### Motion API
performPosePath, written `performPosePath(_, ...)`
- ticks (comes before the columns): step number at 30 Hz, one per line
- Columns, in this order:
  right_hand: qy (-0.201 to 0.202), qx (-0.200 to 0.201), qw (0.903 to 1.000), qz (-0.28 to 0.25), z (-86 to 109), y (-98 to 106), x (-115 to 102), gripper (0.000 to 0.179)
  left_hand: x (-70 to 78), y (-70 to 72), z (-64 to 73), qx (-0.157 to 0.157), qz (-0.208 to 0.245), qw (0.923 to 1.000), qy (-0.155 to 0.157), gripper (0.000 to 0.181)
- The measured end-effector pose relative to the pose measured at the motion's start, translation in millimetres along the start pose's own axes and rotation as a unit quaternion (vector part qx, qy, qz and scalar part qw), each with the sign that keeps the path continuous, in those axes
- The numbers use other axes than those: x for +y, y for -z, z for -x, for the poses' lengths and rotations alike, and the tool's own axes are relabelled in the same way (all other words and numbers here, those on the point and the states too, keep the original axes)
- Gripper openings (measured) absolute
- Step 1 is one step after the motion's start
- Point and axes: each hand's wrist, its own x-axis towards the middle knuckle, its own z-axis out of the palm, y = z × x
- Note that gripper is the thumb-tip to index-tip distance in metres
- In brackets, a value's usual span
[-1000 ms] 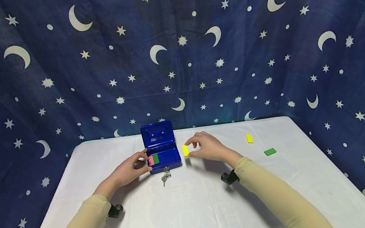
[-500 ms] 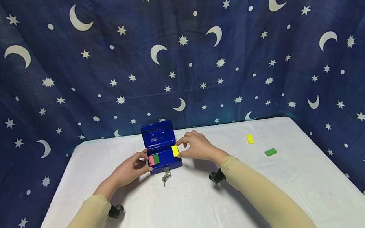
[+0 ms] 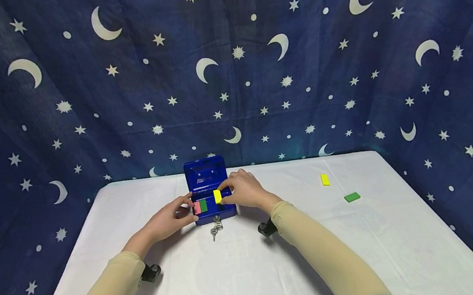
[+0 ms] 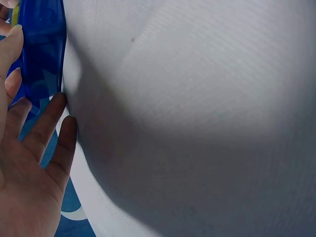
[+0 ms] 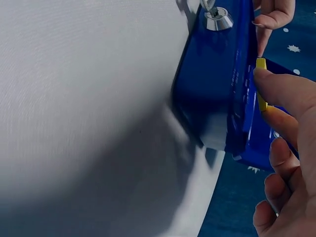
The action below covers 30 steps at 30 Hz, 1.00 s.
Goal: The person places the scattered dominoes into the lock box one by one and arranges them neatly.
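Note:
A small blue cash box [image 3: 228, 211] stands with its lid [image 3: 205, 172] raised near the back of the table. My left hand [image 3: 166, 222] holds its left side, thumb at the front corner and fingers toward the back. Inside, at the left end, a pink block [image 3: 197, 207] and a green block [image 3: 203, 205] lie side by side. My right hand [image 3: 247, 190] pinches a yellow block [image 3: 218, 196] between thumb and finger over the box's opening. In the right wrist view, that yellow block [image 5: 261, 89] is seen edge-on above the rim.
Keys [image 3: 214, 232] hang from the lock [image 3: 217, 219] on the box's front. To the right, another yellow block [image 3: 324, 179] and a green block [image 3: 352, 197] lie on the white tablecloth [image 3: 239, 281]. A star-patterned curtain [image 3: 244, 79] hangs behind.
My right hand has carried the yellow block leftward, from beside the box to over its inside. The left hand has stayed on the box's left side.

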Motion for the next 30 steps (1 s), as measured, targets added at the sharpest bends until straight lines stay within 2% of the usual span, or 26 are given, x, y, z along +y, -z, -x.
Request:
performPosePath(15,-0.008,-0.018,0.9972,0.073,-15.3,-18,-11,0.041,0.9,0.0,-0.7,-0.003,0.003,1.0000,0.002,0.040)
performPosePath(30,-0.008,-0.034,0.9930,0.113,-21.0,-29,-19,0.040,-1.0,-0.3,1.5,-0.002,-0.001,1.0000,-0.005,0.040)
